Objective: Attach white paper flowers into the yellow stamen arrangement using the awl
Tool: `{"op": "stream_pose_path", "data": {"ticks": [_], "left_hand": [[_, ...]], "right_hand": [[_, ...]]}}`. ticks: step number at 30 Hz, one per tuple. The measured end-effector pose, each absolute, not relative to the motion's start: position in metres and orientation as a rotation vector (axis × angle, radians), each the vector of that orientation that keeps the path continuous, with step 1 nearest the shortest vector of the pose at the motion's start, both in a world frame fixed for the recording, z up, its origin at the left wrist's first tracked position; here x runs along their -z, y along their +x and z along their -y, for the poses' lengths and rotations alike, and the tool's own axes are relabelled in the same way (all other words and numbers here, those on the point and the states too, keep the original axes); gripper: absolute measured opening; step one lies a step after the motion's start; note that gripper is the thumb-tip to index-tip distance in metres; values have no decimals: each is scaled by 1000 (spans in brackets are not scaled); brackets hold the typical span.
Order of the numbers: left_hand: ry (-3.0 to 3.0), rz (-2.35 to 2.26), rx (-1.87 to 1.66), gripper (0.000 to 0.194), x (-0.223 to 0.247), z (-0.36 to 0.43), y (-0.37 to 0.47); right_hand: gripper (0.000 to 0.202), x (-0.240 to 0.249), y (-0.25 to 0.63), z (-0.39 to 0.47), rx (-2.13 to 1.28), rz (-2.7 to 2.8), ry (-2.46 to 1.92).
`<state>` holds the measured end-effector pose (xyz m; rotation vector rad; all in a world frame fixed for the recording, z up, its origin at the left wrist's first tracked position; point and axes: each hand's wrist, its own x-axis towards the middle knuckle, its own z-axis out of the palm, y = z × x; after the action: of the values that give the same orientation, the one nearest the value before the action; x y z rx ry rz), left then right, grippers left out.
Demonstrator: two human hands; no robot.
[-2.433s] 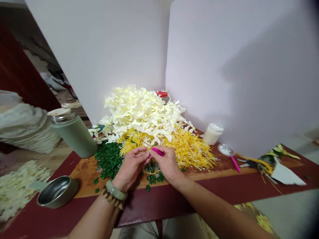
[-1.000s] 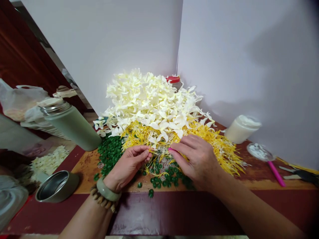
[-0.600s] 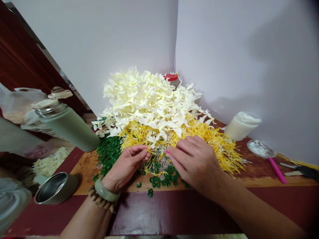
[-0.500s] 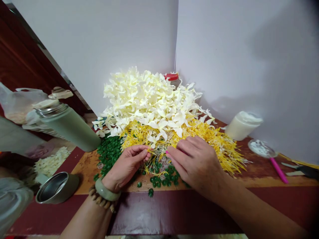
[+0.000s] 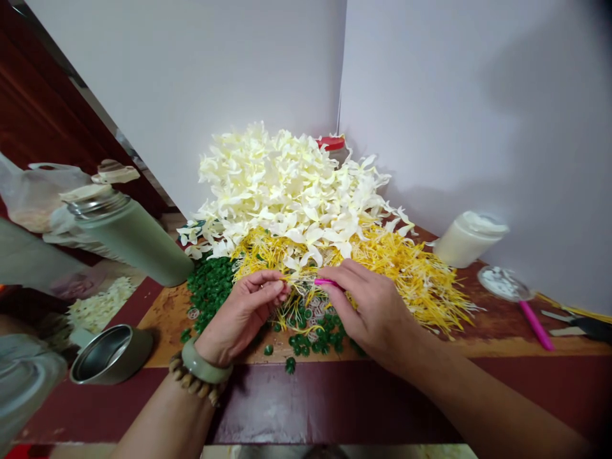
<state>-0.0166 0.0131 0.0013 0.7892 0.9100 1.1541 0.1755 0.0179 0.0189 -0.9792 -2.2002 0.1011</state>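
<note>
My left hand (image 5: 243,312), wearing a pale bangle and a beaded bracelet, pinches a thin yellow flower stamen (image 5: 285,278) between thumb and forefinger. A short distance to its right, my right hand (image 5: 370,309) is closed on a small pink stick (image 5: 326,282); most of it is hidden by the fingers. Both hands hover over a heap of yellow and white artificial stamens (image 5: 411,271). Behind rises a big pile of white artificial flower petals (image 5: 282,191). Small green plastic flower bases (image 5: 213,284) lie to the left and beneath the hands.
A green thermos flask (image 5: 138,236) and its metal-lined cup (image 5: 108,357) stand left. To the right are a white jar (image 5: 471,239), a dish of white paste (image 5: 502,282), a magenta stick (image 5: 535,325) and scissors (image 5: 586,326). A red-lidded jar (image 5: 331,143) is partly buried behind the petals.
My right hand has shifted slightly and turned, so more of the pink stick shows. My left hand keeps its pinch on the stamen. The view has tilted a little.
</note>
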Motion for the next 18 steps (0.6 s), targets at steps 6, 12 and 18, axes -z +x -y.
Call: {"op": "stream_pose_path", "data": {"ticks": [6, 12, 18], "left_hand": [[804, -990, -1252, 13, -5, -13, -17], [802, -959, -1213, 10, -2, -9, -10], [979, -940, -1097, 11, 0, -7, -2]], "right_hand": [[33, -12, 168, -14, -325, 2166, -982], [35, -9, 159, -11, -421, 2137, -1021], [30, -3, 156, -14, -542, 2089, -778]]}}
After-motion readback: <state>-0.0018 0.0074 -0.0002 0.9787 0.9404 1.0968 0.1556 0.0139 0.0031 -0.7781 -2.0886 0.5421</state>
